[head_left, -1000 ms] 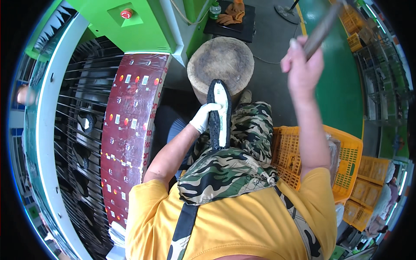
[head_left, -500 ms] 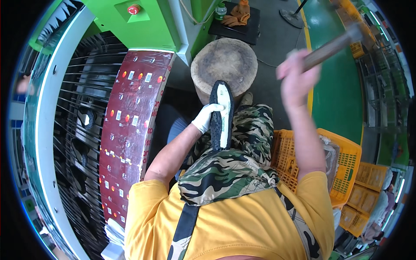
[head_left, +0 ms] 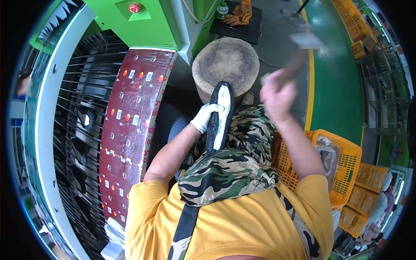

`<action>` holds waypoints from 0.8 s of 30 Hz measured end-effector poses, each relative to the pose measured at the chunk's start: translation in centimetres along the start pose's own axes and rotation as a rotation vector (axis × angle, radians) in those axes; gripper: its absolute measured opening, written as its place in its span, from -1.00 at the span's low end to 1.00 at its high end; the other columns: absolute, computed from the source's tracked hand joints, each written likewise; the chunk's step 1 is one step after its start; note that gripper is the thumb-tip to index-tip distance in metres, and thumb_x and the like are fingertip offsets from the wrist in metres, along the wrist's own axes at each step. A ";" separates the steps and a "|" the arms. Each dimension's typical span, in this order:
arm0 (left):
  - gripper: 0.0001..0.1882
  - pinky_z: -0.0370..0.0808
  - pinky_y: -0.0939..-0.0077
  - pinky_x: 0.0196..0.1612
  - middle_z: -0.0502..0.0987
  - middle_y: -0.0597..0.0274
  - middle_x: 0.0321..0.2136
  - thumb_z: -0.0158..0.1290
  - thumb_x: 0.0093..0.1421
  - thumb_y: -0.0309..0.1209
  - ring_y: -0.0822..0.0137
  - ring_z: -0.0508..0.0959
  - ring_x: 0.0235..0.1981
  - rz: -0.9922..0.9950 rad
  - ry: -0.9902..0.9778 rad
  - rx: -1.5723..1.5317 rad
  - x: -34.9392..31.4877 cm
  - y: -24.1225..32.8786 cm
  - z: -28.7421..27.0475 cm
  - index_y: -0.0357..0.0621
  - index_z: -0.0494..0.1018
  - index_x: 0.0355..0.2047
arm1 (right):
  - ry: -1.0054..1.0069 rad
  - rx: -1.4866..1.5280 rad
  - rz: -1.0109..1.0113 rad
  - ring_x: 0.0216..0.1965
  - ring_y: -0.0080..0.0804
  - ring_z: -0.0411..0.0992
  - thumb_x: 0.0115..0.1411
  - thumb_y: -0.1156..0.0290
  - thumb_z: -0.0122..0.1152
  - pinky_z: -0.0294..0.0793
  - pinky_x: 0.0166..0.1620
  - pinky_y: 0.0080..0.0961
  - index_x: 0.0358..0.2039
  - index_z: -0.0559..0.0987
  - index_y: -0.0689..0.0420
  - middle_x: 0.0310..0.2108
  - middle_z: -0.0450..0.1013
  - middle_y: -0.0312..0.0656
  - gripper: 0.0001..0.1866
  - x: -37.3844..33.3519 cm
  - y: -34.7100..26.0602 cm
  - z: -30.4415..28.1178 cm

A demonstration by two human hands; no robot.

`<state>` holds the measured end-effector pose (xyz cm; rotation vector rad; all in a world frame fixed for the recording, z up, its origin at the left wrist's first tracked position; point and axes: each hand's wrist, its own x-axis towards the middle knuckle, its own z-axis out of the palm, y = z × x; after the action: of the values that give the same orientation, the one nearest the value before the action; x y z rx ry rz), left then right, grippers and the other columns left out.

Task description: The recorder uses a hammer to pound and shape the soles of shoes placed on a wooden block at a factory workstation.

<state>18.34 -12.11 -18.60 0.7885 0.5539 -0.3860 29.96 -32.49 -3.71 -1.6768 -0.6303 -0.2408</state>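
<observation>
My left hand (head_left: pixel 205 116), in a white glove, grips a long black shoe upper (head_left: pixel 222 123) by its left side, the thumb lying on the printed white bottom strip. The upper's tip rests over the near edge of a round wooden block (head_left: pixel 225 60), and its other end reaches my camouflage apron. Up to the right, apart from the upper, my bare right hand (head_left: pixel 279 94) is closed round the wooden handle of a hammer (head_left: pixel 295 65). Motion smears the hammer's metal head.
A green machine (head_left: pixel 151 26) with a red button stands beyond a maroon-wrapped panel (head_left: pixel 134 99) and dark racks on my left. An orange crate (head_left: pixel 346 156) holding plastic-wrapped stuff is by my right side. Orange gloves (head_left: pixel 239 16) and a bottle (head_left: pixel 222 11) lie past the block.
My right hand and the hammer have swung left, from far right toward the block. The upper has tilted slightly in my left hand, which otherwise stays in place.
</observation>
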 end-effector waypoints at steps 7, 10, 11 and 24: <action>-0.68 0.62 0.43 -0.42 0.68 0.10 -0.47 0.25 0.04 -0.33 0.24 0.64 -0.57 -0.115 0.001 -0.088 -0.5 -0.5 -1.9 -0.27 0.61 -0.23 | -0.370 0.105 0.492 -0.62 -0.65 0.33 0.32 0.42 0.30 0.35 -0.55 -0.58 -0.22 0.48 0.16 -0.52 0.42 -0.31 -0.84 3.9 -6.6 -1.7; -0.67 0.62 0.44 -0.42 0.68 0.10 -0.47 0.26 0.03 -0.33 0.24 0.64 -0.58 -0.103 0.007 -0.117 -0.5 -0.7 -1.7 -0.28 0.61 -0.22 | -0.066 0.227 0.160 -0.68 -0.69 0.28 0.37 0.46 0.23 0.24 -0.63 -0.67 -0.15 0.44 0.16 -0.53 0.38 -0.35 -0.85 5.4 -8.1 -1.7; -0.66 0.62 0.44 -0.42 0.68 0.10 -0.47 0.27 0.03 -0.32 0.24 0.64 -0.57 -0.084 0.023 -0.081 -0.4 -0.6 -1.7 -0.29 0.61 -0.22 | 0.027 0.254 0.080 -0.68 -0.68 0.29 0.36 0.47 0.22 0.26 -0.63 -0.67 -0.15 0.43 0.16 -0.52 0.38 -0.35 -0.85 5.1 -7.3 -1.4; -0.67 0.62 0.44 -0.40 0.68 0.09 -0.45 0.25 0.04 -0.34 0.26 0.65 -0.55 -0.036 0.044 -0.032 -1.2 0.0 -0.9 -0.29 0.60 -0.22 | 0.087 0.368 0.206 -0.69 -0.67 0.28 0.35 0.53 0.21 0.28 -0.64 -0.67 -0.18 0.40 0.18 -0.53 0.36 -0.35 -0.85 2.1 -5.7 -2.5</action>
<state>17.07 -11.33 -18.36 0.7584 0.6151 -0.3927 29.17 -33.81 2.66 -1.3552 -0.4042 -0.0449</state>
